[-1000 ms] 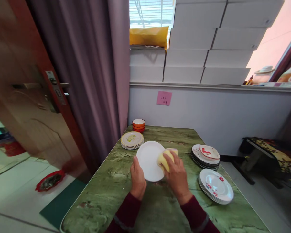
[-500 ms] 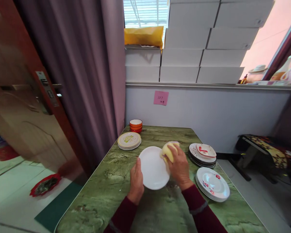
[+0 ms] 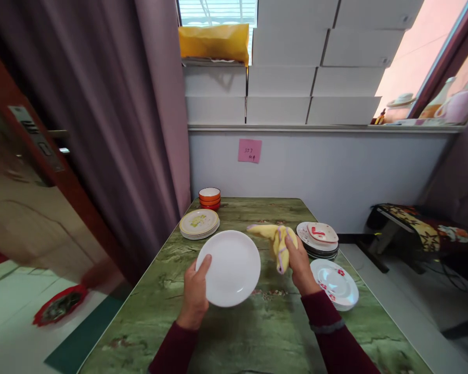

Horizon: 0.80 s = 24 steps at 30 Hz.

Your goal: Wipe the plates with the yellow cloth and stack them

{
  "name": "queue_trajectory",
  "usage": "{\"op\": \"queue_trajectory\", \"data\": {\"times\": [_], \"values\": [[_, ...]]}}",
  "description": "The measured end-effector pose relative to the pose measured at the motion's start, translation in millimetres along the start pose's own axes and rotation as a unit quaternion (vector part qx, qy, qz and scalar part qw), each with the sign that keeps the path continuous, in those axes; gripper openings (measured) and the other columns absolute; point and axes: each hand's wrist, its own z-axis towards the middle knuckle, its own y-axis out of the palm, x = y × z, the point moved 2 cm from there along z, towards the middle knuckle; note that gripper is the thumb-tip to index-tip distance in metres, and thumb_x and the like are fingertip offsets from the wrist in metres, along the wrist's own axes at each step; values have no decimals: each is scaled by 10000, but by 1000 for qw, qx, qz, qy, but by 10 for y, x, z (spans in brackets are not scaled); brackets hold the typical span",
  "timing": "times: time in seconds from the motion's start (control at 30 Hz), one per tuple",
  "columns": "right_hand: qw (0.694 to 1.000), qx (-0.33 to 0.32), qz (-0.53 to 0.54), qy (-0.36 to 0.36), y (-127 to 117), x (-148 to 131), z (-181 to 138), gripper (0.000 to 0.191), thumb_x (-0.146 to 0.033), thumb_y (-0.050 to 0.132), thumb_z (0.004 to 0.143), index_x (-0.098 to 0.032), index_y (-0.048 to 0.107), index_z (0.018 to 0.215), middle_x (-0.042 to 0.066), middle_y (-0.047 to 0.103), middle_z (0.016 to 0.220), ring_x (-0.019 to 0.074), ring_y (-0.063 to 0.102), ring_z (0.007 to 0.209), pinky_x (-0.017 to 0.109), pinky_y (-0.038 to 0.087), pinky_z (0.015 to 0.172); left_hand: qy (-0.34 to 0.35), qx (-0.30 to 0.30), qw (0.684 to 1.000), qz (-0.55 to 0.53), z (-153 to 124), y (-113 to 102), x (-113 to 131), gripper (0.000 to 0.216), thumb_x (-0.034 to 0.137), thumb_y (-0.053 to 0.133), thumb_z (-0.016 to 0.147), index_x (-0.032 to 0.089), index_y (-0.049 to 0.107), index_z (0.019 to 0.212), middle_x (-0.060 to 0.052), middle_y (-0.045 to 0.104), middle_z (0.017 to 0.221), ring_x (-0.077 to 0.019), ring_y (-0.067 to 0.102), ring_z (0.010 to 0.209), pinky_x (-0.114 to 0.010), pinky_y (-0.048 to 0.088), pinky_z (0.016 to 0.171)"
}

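Observation:
My left hand (image 3: pixel 195 292) grips the near-left rim of a plain white plate (image 3: pixel 230 267), holding it tilted up over the green marble table (image 3: pixel 257 332). A crumpled yellow cloth (image 3: pixel 276 238) is bunched in my right hand (image 3: pixel 298 259), just right of the plate and apart from it. Both sleeves are dark red.
A stack of yellow-patterned plates (image 3: pixel 199 223) and stacked orange bowls (image 3: pixel 209 197) stand at the table's far left. A dark plate stack topped by a red-marked dish (image 3: pixel 320 236) and a floral plate stack (image 3: pixel 335 283) sit on the right. Curtain and door lie to the left, a bench (image 3: pixel 417 226) to the right.
The cloth has come off the plate and moved right with my right hand. My left hand has lifted and tilted the plate. The camera has shifted.

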Motion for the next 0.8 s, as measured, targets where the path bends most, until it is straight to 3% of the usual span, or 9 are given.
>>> {"op": "queue_trajectory", "data": {"times": [0.1, 0.23, 0.33, 0.43, 0.57, 0.8], "values": [[997, -33, 54, 47, 92, -72, -101, 669, -707, 511, 848, -189, 610, 1259, 104, 730, 1095, 243, 696, 951, 369, 562, 787, 26, -46, 998, 31, -19, 53, -17, 466, 375, 816, 680, 114, 708, 1050, -78, 769, 817, -246, 734, 738, -331, 596, 671], [967, -178, 140, 121, 189, -262, -347, 624, -711, 461, 884, -202, 683, 1168, 96, 747, 1055, 267, 680, 1001, 409, 549, 829, 52, -124, 986, 103, 3, 124, -26, 466, 443, 793, 711, 117, 716, 1035, -69, 756, 801, -208, 692, 660, -267, 541, 567], [955, -248, 111, 117, 95, -391, -418, 538, -645, 597, 846, -196, 694, 1126, 86, 740, 1083, 268, 673, 1000, 400, 524, 870, 43, -182, 971, 150, 18, 122, 27, 410, 451, 783, 724, 118, 723, 956, -51, 723, 730, -166, 632, 566, -234, 487, 505], [951, -281, 80, 100, -4, -454, -386, 537, -527, 781, 731, -187, 656, 1128, 96, 717, 1142, 261, 669, 1013, 375, 511, 882, 21, -216, 963, 162, 11, 104, 77, 378, 440, 775, 738, 124, 721, 938, -44, 702, 697, -161, 618, 545, -230, 467, 492], [948, -287, 118, 71, 63, -548, -359, 730, -481, 854, 643, -224, 565, 1262, 114, 651, 1282, 269, 635, 1118, 408, 498, 946, 14, -208, 970, 126, 3, 117, 107, 407, 429, 774, 743, 127, 717, 1010, -63, 729, 757, -179, 642, 585, -257, 503, 535], [913, -386, 81, 108, 283, -700, -423, 536, -354, 850, 657, -187, 631, 1117, 65, 734, 1017, 248, 682, 878, 378, 545, 778, -38, -288, 946, 141, 75, 210, 292, 443, 420, 801, 731, 103, 735, 1033, -98, 751, 770, -178, 656, 563, -229, 482, 494]]}}
